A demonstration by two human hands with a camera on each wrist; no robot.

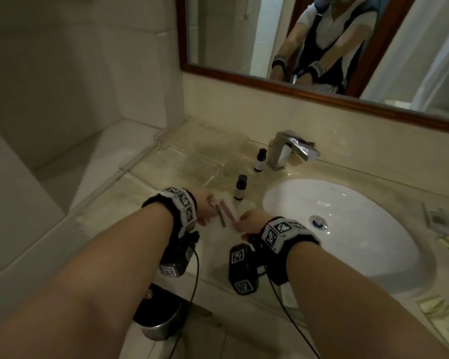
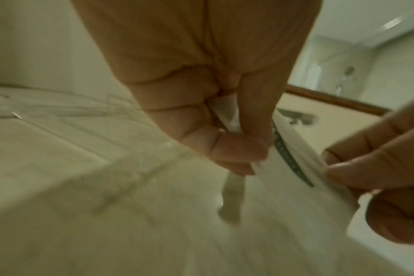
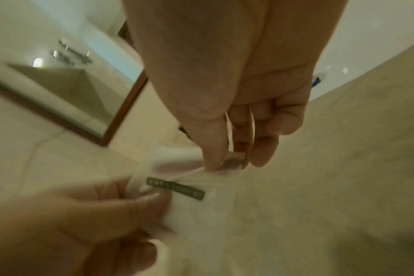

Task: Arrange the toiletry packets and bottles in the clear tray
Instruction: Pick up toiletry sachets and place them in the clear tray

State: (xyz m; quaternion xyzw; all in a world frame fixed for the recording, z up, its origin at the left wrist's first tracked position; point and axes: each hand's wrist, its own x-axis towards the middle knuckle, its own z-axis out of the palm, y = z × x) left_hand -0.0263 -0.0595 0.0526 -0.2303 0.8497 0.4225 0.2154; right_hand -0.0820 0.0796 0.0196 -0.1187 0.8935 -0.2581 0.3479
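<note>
Item one: white toiletry packets point(image 1: 224, 212), a small stack with a dark label strip, held over the counter point(image 1: 130, 203) just left of the sink point(image 1: 347, 229); I have them gripped at both ends. My left hand point(image 1: 205, 206) pinches the far end between thumb and curled fingers point(image 2: 236, 149); my right hand point(image 1: 252, 224) pinches the near end, thumb against fingertips point(image 3: 215, 153). Item two: two small dark-capped bottles, both upright on the counter, the nearer bottle point(image 1: 240, 187) just beyond the packets, the farther bottle point(image 1: 260, 160) beside the tap point(image 1: 283, 149) at the sink's back left. Item three: clear tray point(image 1: 192, 156), left of the sink and behind the bottles, faint and hard to make out; I can see nothing lying in it. Progress, as I judge it: early. No packet or bottle sits in the tray, and everything remains to be placed. More packets point(image 1: 438, 218) lie at the sink's right. Room for moving: the path from my hands to the tray runs forward and left, past the nearer bottle, which stands close enough to be knocked over. The counter's front edge is just behind my wrists, the wall bounds the tray's far side, and the mirror frame point(image 1: 322, 97) hangs well above.
</note>
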